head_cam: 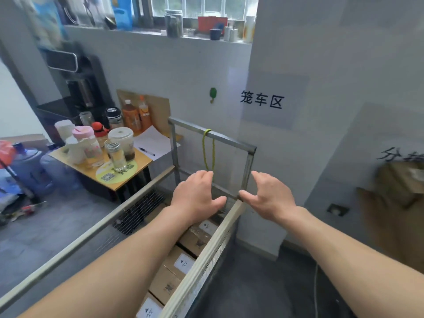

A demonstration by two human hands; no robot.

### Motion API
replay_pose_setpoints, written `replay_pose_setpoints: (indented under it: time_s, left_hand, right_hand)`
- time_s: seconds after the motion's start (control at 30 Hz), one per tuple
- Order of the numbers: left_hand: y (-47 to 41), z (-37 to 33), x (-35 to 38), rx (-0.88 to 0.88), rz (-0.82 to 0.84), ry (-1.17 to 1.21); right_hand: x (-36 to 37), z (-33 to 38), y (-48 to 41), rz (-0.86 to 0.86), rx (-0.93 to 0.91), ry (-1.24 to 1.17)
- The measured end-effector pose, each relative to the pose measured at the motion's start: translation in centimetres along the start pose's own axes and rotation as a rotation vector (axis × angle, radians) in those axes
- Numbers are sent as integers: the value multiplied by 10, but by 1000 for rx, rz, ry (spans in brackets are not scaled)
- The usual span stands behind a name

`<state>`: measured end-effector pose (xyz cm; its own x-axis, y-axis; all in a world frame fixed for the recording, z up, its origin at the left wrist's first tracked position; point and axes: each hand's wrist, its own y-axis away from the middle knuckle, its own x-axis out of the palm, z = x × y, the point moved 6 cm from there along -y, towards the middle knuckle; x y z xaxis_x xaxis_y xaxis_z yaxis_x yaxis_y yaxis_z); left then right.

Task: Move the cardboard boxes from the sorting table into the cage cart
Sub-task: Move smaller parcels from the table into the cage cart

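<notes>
Both hands are held out over the far end of the cage cart (229,140), empty and apart. The left hand (197,198) is kept above the inside of the cart and the right hand (268,198) just beyond its right rail. The palms are turned toward each other, the fingers are loosely curved, and nothing is gripped.

Several cardboard boxes (169,281) are seen lying in a row along the right side of the cart, below the left forearm. Each is closed and marked with a white label (183,263) on top. More brown cardboard (399,180) is visible at the far right edge, heavily blurred. What carries it cannot be made out, though it is judged to be the stock left for moving.

The boxes are judged to be stiff, dry and light to moderate in weight, and compact enough for a two-handed hold. Fair friction is expected from their flat faces, so little slip is likely, but the walls may be dented if squeezed hard. A hold is best taken low on two opposite side faces, or with fingers tucked under the bottom edges, so that the closed top flaps are not strained. Care is called for at the cart's rails, which have to be cleared with each box.

A small desk (140,162) crowded with bottles and cups is seen to the left, and a yellow-green cord (207,150) is hung from the far rail.
</notes>
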<state>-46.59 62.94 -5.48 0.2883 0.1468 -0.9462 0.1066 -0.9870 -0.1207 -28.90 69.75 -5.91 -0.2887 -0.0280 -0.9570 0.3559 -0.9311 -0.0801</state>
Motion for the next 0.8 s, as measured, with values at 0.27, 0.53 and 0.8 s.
replay_pose_setpoints:
  time_s: [0.27, 0.53, 0.8]
  left_hand:
    - [47, -90, -23, 112, -20, -23]
    - [76, -161, -38, 310, -13, -9]
    - [120, -213, -29, 514, 79, 10]
  right_hand:
    - [-65, -44, 95, -73, 101, 27]
    - [-115, -85, 176, -150, 290, 91]
    - [-131, -97, 273, -210, 481, 125]
